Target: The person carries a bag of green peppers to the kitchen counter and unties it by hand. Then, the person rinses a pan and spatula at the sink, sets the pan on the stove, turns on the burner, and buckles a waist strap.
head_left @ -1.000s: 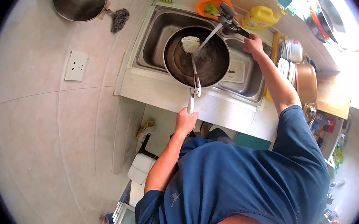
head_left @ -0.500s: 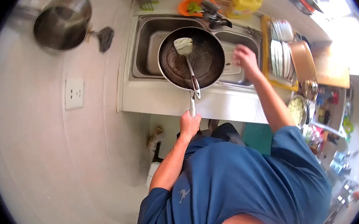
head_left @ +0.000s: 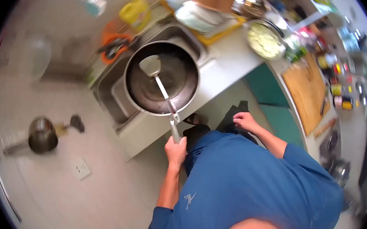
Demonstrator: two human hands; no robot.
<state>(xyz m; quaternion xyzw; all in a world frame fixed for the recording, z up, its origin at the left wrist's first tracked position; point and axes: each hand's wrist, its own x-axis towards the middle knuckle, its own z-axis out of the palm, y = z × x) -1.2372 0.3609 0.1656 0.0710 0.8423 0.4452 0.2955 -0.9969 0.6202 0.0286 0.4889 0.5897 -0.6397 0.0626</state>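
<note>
1. The person's left hand (head_left: 176,152) was clenched around the pan's handle (head_left: 175,132), at the near side of the wide, dark pan (head_left: 146,85).
2. A metal spatula (head_left: 150,66) lay in the pan, its blade toward the far side and its handle crossing the near rim, next to the pan's handle.
3. The right hand (head_left: 246,121) had let go of everything I could see; it hung near the body, fingers loosely bent.
4. The pan was over the sink (head_left: 119,98) and the counter edge (head_left: 215,82); I couldn't tell whether it touched either.
5. Beyond it, to the far left, were an orange basket (head_left: 109,56) and a yellow jug (head_left: 136,11).
6. On the right stood a bowl of pale pieces (head_left: 265,39), with a wooden board (head_left: 305,97) nearer.
7. A small pot (head_left: 42,135) hung on the left wall.
</note>
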